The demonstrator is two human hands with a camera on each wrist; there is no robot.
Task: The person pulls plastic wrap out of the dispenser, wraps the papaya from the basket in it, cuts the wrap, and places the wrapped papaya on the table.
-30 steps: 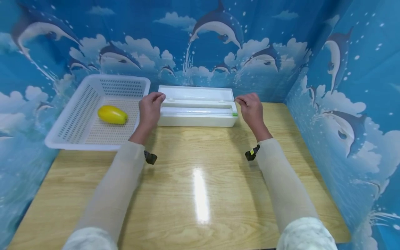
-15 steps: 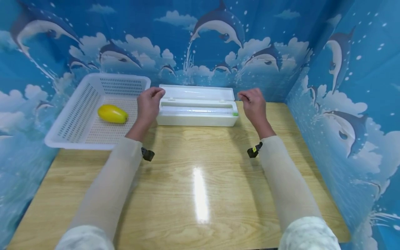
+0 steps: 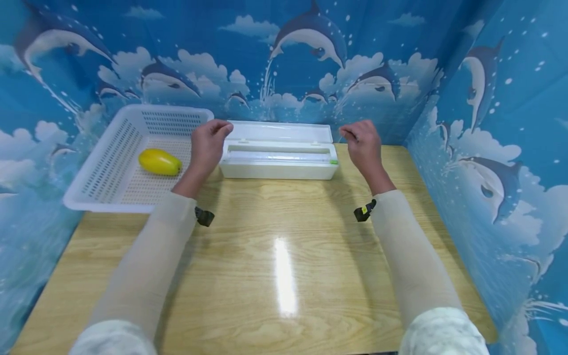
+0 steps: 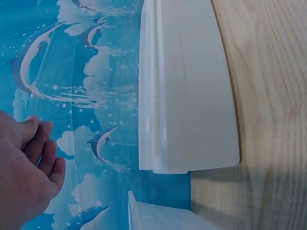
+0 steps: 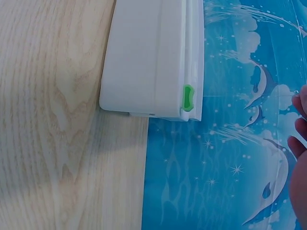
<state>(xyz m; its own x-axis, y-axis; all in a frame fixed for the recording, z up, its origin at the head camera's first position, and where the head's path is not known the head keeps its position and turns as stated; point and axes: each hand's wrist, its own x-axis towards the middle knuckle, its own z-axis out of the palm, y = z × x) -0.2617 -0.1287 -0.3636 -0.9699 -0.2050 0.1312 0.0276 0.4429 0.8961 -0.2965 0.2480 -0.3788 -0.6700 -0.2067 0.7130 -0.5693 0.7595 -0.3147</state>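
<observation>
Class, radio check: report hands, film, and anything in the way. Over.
Left hand and right hand each pinch film. Film reaches from open box to fingers. Basket beside box, might crowd left hand.

The box [image 3: 279, 171] was smooth, faintly shiny plastic; the film [image 4: 64, 72] looked thin, clear and glossy. The basket [image 3: 120, 207] was plastic, the tabletop [image 3: 328, 276] glossy wood grain, the sleeves [image 3: 146, 261] matt cloth.

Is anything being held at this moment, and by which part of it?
Yes, clear film: the left grip pinches it at one corner of its free edge; the right grip appears to pinch the opposite corner.
</observation>
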